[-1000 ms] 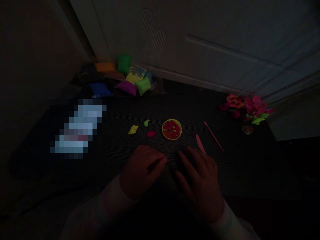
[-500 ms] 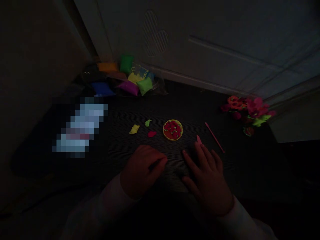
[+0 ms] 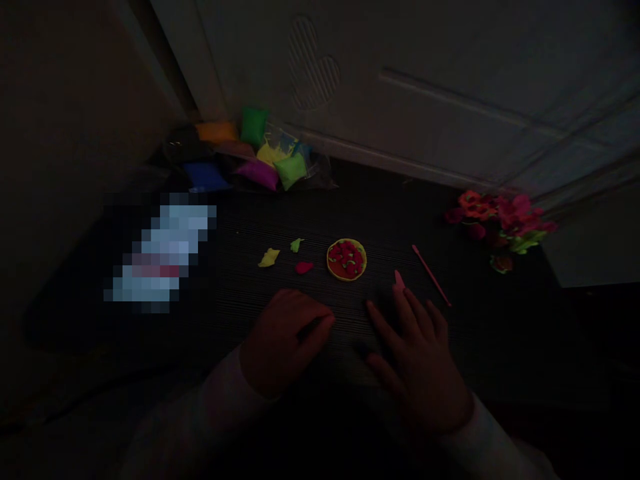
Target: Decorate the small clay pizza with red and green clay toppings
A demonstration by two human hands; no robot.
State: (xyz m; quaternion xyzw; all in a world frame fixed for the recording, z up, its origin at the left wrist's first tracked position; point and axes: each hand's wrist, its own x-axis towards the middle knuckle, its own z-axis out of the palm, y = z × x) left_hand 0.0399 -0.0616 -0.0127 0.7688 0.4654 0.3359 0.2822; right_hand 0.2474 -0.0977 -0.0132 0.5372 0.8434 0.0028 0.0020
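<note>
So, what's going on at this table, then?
The right hand, fingers spread, partly covers a pink knife-shaped tool on the dark table. The left hand is curled; whether it holds anything is too dark to tell. Beyond the hands lies a red, yellow-rimmed disc, with a yellow scrap, a green scrap and a red scrap to its left.

Dim, shadowy room: a dark, finely grained tabletop (image 3: 380, 210) sits before a grey panel (image 3: 440, 47) with a raised moulding (image 3: 465, 107) and striped heart motif (image 3: 313, 67); brownish surface (image 3: 65, 100) at left.
</note>
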